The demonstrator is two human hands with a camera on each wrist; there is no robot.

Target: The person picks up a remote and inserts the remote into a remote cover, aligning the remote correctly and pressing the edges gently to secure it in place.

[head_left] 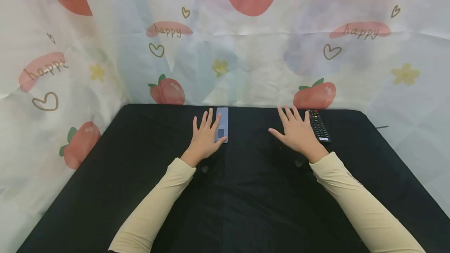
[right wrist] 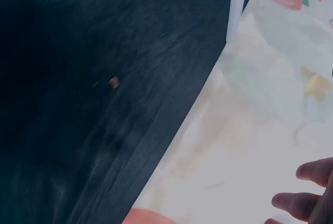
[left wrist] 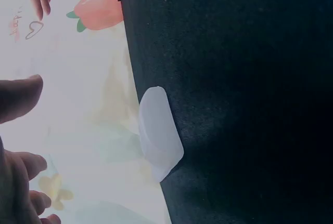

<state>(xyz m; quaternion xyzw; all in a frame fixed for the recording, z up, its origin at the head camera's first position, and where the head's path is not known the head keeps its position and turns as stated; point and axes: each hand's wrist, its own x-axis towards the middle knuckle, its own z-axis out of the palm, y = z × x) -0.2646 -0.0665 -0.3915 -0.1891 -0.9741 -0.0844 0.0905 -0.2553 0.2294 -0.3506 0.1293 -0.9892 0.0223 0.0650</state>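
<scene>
My left hand (head_left: pixel 205 138) is spread with straight fingers beside a pale grey-blue oblong object (head_left: pixel 225 122) with a darker square patch. In the head view, its thumb and one fingertip overlap that object. The left wrist view shows the same pale object (left wrist: pixel 158 135) near the table edge, apart from the fingers (left wrist: pixel 21 99). My right hand (head_left: pixel 297 134) also has its fingers spread and holds nothing. Just to its right lies a black remote control (head_left: pixel 319 128) with rows of buttons, partly hidden by the hand. In the right wrist view, a few fingers (right wrist: pixel 296 203) show at the lower right.
Both objects lie near the far edge of a table covered in black cloth (head_left: pixel 239 206). A white curtain (head_left: pixel 246 65) printed with fruit, hearts and flowers hangs behind and along the sides. A small reddish speck (right wrist: pixel 114 82) is on the dark cloth.
</scene>
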